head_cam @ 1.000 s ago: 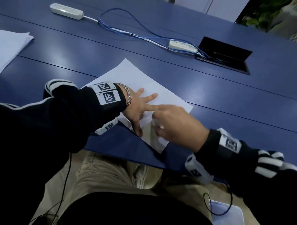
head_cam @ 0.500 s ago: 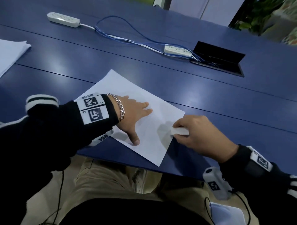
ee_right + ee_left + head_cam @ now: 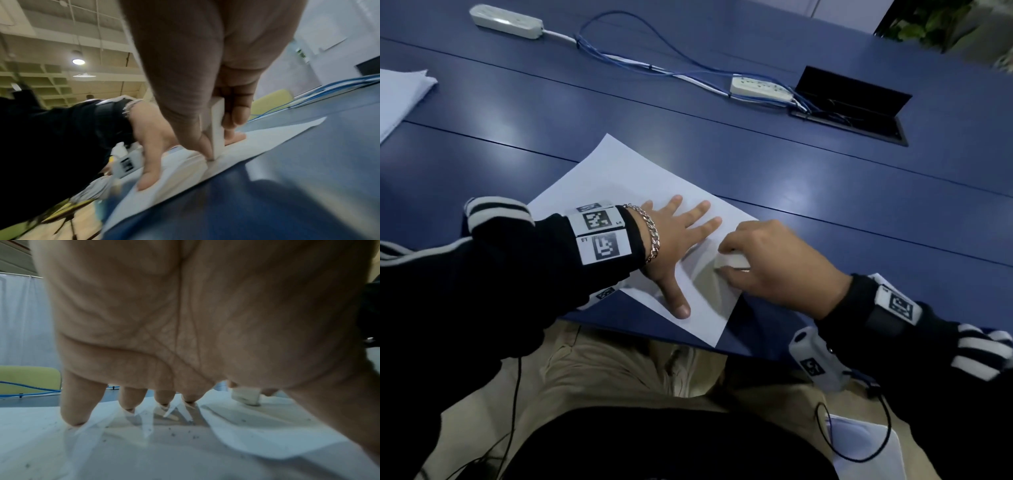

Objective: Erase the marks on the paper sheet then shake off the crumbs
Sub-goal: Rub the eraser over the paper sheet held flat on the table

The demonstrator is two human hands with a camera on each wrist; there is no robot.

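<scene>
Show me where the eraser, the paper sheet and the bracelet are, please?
eraser (image 3: pixel 217 128): right wrist view, its white side face between the fingers.
paper sheet (image 3: pixel 619 171): head view, bare far corner area.
bracelet (image 3: pixel 652 236): head view, chain links on the left wrist.

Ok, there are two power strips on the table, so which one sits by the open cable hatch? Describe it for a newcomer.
Start at the dark blue table and find the black open cable hatch at its far right. The white power strip lies just left of it, with blue cables running into the hatch. The other white strip lies alone at the far left.
</scene>
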